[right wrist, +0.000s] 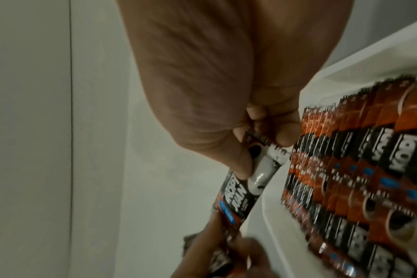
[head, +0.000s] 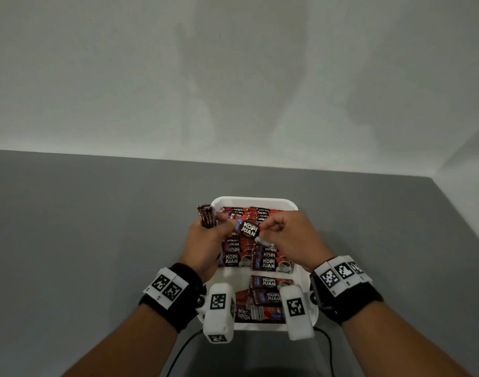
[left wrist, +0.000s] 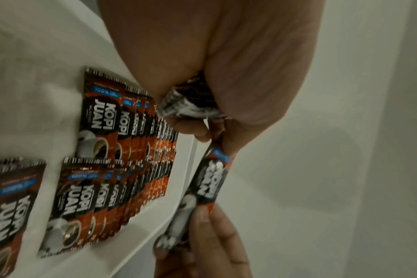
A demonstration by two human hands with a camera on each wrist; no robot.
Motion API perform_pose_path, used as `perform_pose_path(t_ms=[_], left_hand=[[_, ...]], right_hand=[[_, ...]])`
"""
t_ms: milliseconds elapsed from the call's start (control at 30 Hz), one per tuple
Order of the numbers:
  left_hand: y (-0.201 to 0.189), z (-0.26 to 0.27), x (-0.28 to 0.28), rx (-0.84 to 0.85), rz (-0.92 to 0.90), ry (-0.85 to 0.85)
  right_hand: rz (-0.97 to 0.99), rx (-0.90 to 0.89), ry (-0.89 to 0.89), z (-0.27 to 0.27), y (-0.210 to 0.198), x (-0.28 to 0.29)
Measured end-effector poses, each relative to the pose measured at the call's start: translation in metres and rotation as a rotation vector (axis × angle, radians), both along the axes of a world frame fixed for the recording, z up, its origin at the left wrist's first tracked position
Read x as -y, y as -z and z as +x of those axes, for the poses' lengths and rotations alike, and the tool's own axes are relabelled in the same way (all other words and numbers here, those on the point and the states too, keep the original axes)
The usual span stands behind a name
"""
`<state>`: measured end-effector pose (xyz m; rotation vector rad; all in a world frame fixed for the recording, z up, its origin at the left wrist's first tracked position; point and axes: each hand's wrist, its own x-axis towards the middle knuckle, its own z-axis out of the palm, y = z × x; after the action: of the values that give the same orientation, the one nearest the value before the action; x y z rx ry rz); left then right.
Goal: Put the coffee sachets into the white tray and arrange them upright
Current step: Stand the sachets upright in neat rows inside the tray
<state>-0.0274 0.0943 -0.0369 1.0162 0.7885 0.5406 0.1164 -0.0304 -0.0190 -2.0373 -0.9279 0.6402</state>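
The white tray (head: 252, 200) sits on the grey table and holds two rows of red-and-black coffee sachets (head: 263, 261) standing on edge. Several more sachets (head: 268, 297) lie flat at its near end. My left hand (head: 219, 221) hovers over the tray's far left, gripping a bundle of sachets (head: 205, 216) (left wrist: 191, 105). A single sachet (head: 249, 229) (left wrist: 210, 180) (right wrist: 257, 169) spans between both hands above the rows. My right hand (head: 268, 227) (right wrist: 259, 139) pinches its cup-printed end, and my left fingertips hold the other end.
The tray floor (left wrist: 24, 84) shows bare white between the standing rows and the flat sachets. Grey table (head: 96, 240) surrounds the tray, with a white wall (head: 233, 77) behind and at right. Black cables (head: 184, 349) trail off the near edge.
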Motion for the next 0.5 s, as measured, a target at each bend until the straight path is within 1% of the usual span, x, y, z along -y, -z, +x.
perform_pose_path(t_ms=[67, 167, 233, 367, 500], left_hand=[[-0.002, -0.001, -0.007, -0.025, -0.055, -0.089], [-0.003, -0.001, -0.017, -0.064, -0.148, -0.193], [-0.001, -0.002, -0.022, -0.093, -0.166, -0.236], [0.000, -0.006, -0.022, -0.098, -0.140, -0.243], [0.005, -0.011, -0.020, -0.086, -0.127, -0.197]], right_hand=[[-0.100, 0.077, -0.059, 0.004, 0.003, -0.002], [-0.259, 0.223, -0.204, -0.002, 0.017, -0.010], [-0.323, 0.247, -0.273, -0.012, 0.031, -0.019], [-0.360, 0.233, -0.331, -0.024, 0.045, -0.032], [-0.412, 0.316, -0.374, -0.024, 0.054, -0.039]])
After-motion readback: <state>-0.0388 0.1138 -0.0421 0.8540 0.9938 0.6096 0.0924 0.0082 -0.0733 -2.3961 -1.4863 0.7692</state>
